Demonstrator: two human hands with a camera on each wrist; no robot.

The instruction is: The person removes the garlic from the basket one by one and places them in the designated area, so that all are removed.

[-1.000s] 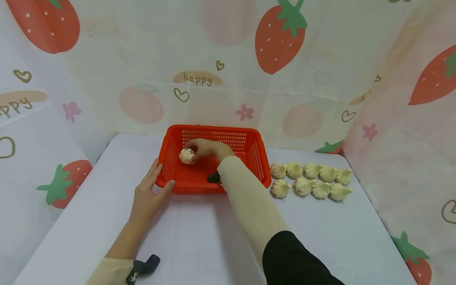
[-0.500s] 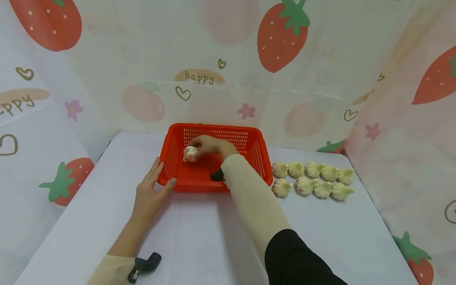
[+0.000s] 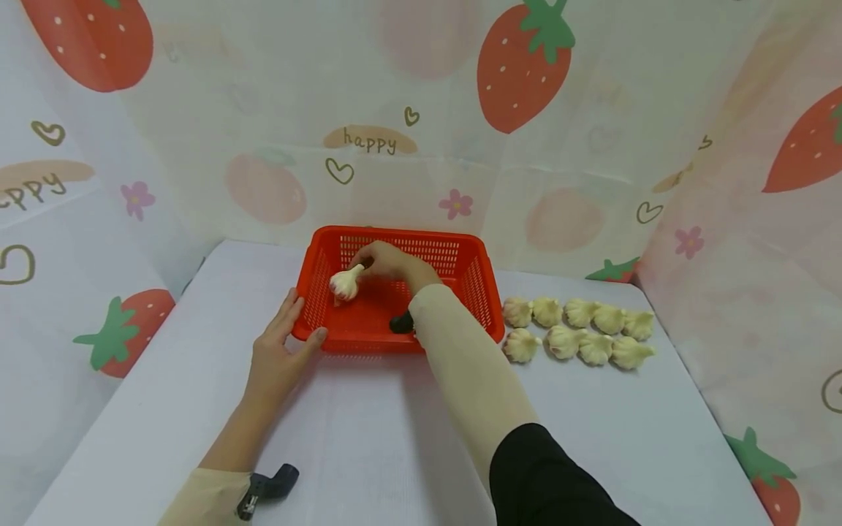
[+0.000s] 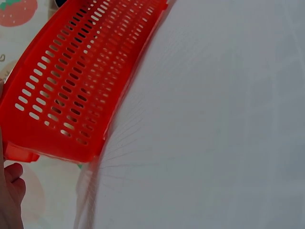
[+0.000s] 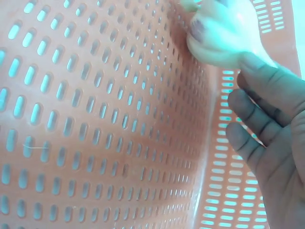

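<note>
A white garlic bulb with purplish streaks [image 3: 345, 284] is over the left part of the red plastic basket [image 3: 368, 339]. My right hand [image 3: 389, 261] reaches into the basket and pinches this bulb by its stem. The right wrist view shows the thumb against the garlic bulb [image 5: 224, 38], whose top is cut off by the frame. Whether the bulb touches the basket floor, I cannot tell. At the basket's front left corner, my left hand [image 3: 279, 359] rests with extended fingers on the left side and thumb at the front rim. Only part of that hand [image 4: 12, 200] shows in the left wrist view.
Several garlic bulbs [image 3: 582, 313] lie in two rows on the white table [image 3: 592, 416], right of the basket. A patterned cloth wall [image 3: 408, 190] stands close behind the basket. My right forearm crosses the basket's front rim and covers part of it.
The bulb in my right hand has turned, so its stem now points up and right toward the fingers. My right hand has risen slightly. The left hand stays at the basket corner.
</note>
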